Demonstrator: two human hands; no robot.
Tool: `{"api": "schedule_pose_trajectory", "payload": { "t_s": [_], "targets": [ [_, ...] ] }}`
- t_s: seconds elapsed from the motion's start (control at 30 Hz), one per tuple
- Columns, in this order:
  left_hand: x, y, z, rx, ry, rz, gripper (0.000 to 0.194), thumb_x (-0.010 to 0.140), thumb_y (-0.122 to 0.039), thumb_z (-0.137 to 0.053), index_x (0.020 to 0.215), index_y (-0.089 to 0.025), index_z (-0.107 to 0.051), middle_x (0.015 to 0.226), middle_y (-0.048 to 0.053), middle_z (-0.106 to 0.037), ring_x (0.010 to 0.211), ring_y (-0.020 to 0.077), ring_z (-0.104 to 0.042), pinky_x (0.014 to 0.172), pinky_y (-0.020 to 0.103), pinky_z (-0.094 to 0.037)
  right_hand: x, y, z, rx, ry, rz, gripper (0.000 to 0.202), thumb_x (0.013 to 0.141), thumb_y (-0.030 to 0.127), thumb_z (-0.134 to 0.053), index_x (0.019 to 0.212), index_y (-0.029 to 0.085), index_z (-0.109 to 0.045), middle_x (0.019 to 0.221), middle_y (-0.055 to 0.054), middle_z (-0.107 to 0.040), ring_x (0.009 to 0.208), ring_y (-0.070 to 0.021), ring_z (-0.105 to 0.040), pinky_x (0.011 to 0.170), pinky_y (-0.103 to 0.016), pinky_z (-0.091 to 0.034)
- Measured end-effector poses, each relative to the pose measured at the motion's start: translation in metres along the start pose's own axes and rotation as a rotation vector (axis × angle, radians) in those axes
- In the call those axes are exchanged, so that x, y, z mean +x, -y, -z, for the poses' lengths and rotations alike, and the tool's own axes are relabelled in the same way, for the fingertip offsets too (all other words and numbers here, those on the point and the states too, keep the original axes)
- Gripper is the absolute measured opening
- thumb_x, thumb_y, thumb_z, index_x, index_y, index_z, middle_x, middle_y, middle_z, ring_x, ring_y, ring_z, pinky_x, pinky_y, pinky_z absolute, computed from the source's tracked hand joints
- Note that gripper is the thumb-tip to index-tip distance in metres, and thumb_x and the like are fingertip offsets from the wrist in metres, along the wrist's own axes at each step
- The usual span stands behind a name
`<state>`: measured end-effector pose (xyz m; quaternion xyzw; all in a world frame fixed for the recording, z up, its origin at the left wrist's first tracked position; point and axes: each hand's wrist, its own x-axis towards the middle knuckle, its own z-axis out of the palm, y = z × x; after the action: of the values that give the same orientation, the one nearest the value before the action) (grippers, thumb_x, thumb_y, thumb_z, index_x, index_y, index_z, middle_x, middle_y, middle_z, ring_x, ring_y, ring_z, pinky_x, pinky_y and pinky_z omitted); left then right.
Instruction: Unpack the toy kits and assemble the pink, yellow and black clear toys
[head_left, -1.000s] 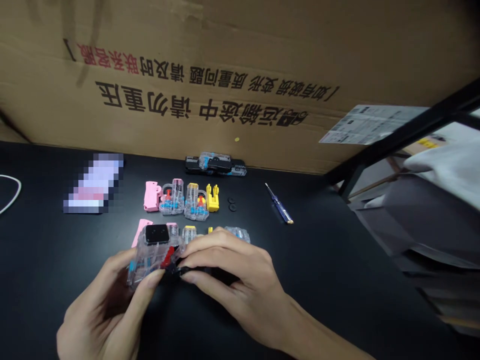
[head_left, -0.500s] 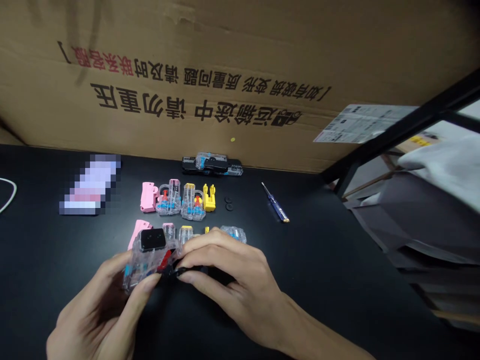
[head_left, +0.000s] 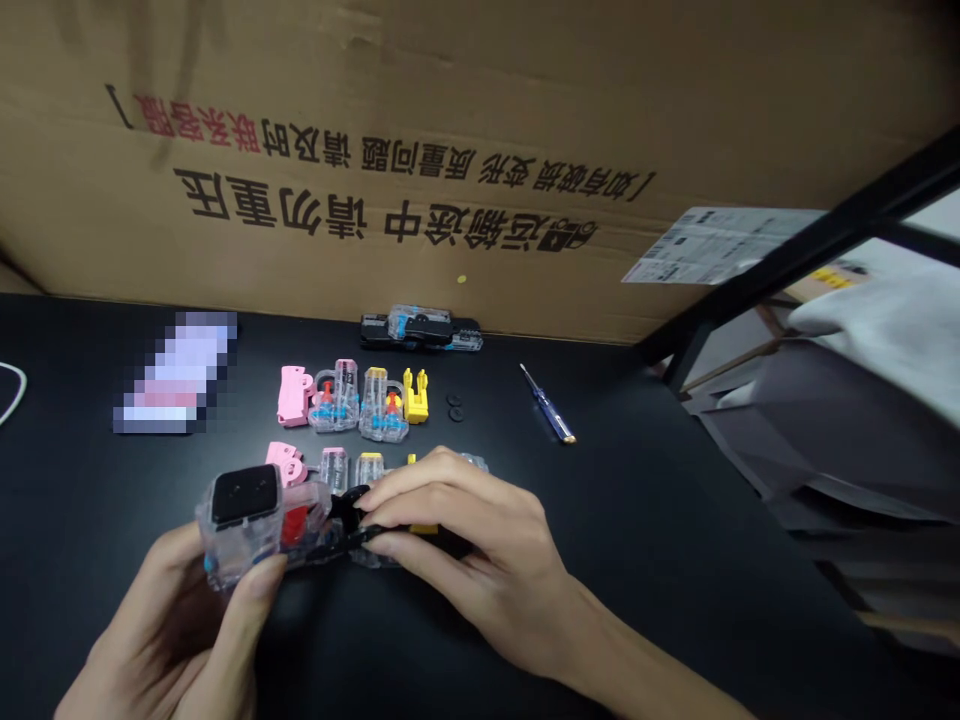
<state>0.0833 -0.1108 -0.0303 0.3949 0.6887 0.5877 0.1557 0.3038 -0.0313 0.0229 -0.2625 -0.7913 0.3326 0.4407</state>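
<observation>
My left hand (head_left: 187, 620) is closed around a clear plastic toy part (head_left: 240, 535) with a black cap on top and a red piece inside. Fingers and thumb of my right hand (head_left: 465, 550) pinch a black piece (head_left: 349, 520), which touches the right side of the clear part. Behind my hands lie pink pieces (head_left: 295, 396), clear bodies with blue and red parts (head_left: 335, 400), and a yellow piece (head_left: 416, 397). A second row, with another pink piece (head_left: 285, 463), is partly hidden by my hands.
A black and clear assembly (head_left: 421, 328) lies by the cardboard box (head_left: 420, 100). Two small black discs (head_left: 454, 407) and a blue screwdriver (head_left: 549, 405) are to the right. A blurred phone-like object (head_left: 180, 375) lies left. A black metal frame (head_left: 787, 270) stands at the right.
My left hand has moved left with the clear part, turning its black cap. More of the black piece now shows between my hands, and more pieces behind are uncovered.
</observation>
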Motion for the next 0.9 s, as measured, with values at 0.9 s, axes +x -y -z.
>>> {"api": "schedule_pose_trajectory", "payload": {
  "t_s": [0.9],
  "targets": [
    [0.003, -0.039, -0.008, -0.142, 0.092, 0.19, 0.024, 0.089, -0.033, -0.095, 0.108, -0.031, -0.08, 0.089, -0.011, -0.087, 0.071, 0.0089, -0.079, 0.075, 0.006, -0.062, -0.003, -0.003, -0.004, 0.239, -0.106, -0.303, 0.044, 0.093, 0.02, -0.095, 0.135, 0.029, -0.083, 0.113, -0.002, -0.084, 0.09, -0.0155, -0.077, 0.082, -0.03, -0.064]
  ]
}}
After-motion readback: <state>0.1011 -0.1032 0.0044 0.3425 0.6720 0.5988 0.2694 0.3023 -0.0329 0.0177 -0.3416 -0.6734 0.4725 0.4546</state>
